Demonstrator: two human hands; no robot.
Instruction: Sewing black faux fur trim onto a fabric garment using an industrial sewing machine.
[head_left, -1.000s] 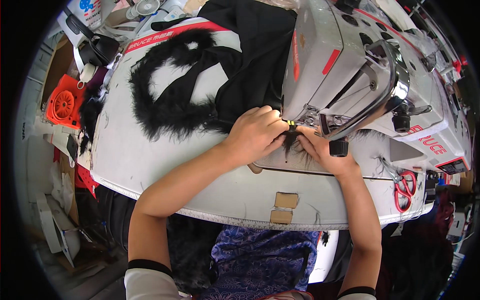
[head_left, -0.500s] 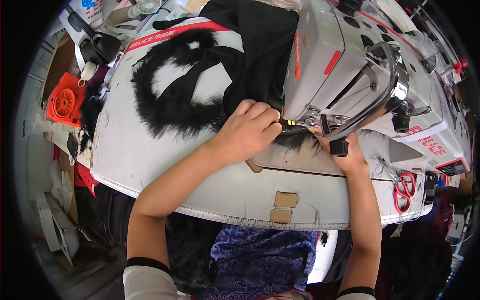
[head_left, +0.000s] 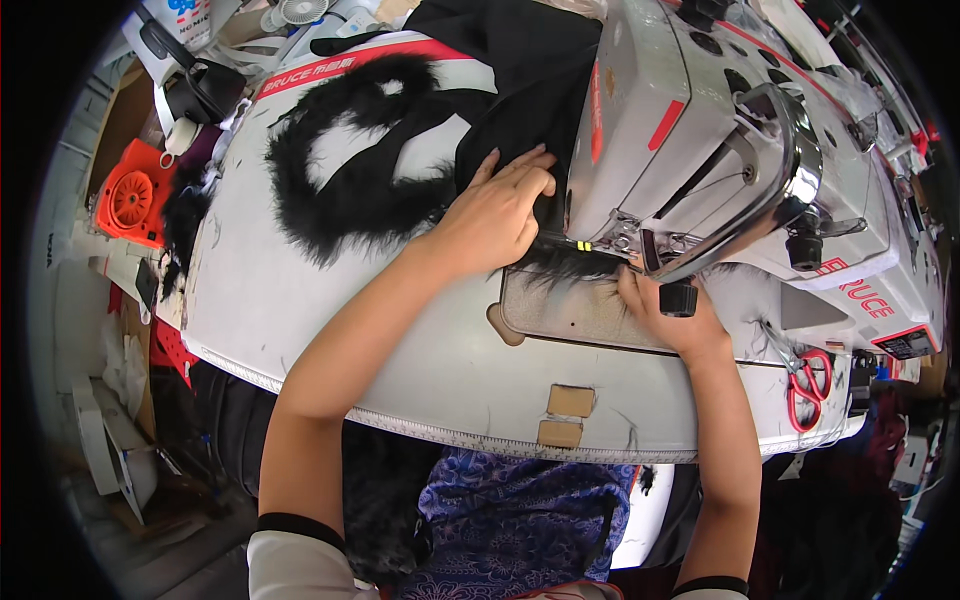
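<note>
Black fabric (head_left: 528, 95) beneath left grip (head_left: 492, 218)

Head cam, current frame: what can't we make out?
All in the head view:
Left hand: palm side, so whether it grips or just presses the black fabric; its own back hides that.
Right hand: partly hidden by the black knob.
Black fabric's right side: runs out of sight behind the sewing machine.
Needle tip: too small, lost among metal parts.
Left sleeve: cut off by the lower edge.
</note>
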